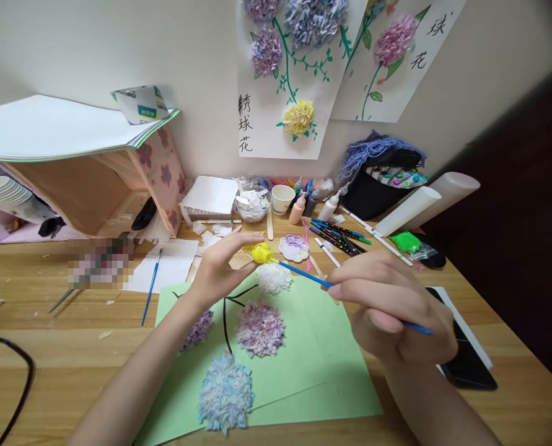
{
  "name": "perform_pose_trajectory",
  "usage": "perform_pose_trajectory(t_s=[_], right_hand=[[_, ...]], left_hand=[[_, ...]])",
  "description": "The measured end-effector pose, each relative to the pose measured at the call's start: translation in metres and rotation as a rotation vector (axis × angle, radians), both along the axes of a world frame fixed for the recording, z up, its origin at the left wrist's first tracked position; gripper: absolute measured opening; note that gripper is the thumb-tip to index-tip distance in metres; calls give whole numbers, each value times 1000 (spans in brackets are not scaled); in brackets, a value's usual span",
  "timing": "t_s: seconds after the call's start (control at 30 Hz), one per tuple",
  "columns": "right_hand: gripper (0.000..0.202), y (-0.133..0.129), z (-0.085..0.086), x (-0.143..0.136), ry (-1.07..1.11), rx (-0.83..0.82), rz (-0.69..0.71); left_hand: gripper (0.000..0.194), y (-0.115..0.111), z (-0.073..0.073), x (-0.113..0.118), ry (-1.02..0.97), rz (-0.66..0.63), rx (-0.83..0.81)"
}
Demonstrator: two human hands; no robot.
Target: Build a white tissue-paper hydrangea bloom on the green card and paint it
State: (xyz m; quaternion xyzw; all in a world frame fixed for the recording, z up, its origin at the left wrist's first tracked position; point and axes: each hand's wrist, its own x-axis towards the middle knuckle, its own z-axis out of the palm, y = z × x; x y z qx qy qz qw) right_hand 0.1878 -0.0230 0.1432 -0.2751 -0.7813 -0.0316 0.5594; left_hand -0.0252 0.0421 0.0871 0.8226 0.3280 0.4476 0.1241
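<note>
My left hand (224, 263) grips a small yellow paint bottle (259, 252) between thumb and fingers, tilted toward the right. In my right hand (396, 303) is a thin blue paintbrush (306, 272), its tip at the bottle's mouth; whether the tip is inside I cannot tell. Beneath both hands lies a green paper sheet (322, 347) bearing black drawn stems and fluffy paper flowers. These are a white flower (276, 280) just under the bottle, a pink-purple flower (261, 329), a light blue flower (226, 394) in front, and a purple flower (199, 329) partly hidden by my left forearm.
Behind the sheet stand a paper cup (284, 199), a bowl of paper scraps (252, 205) and several paint bottles (297, 209). A palette (294, 248) and markers (338, 235) lie nearby. Another brush (152, 286) rests at left; a dark phone (466, 353) lies at right.
</note>
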Motion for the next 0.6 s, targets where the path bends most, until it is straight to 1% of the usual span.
perform_pose_trajectory(t_s=[0.07,0.17,0.3,0.37,0.43,0.6], right_hand=[[21,2,1,-6,-62,81,22],[21,5,2,-12,-181,93,-1],[20,7,-3,-17,-344,165,-19],[18,8,-6,-19,-356,196,-24],[16,9,-8,-20,-346,192,-28],[19,8,-8,-21,-262,86,-50]], left_hand=[[30,0,-1,0,-3,-10,-6],[30,0,-1,1,1,-29,-18],[30,-2,-1,2,19,-57,-17],[31,-3,0,3,37,-61,-5],[30,-3,1,4,48,-68,9],[30,-4,1,4,36,-77,44]])
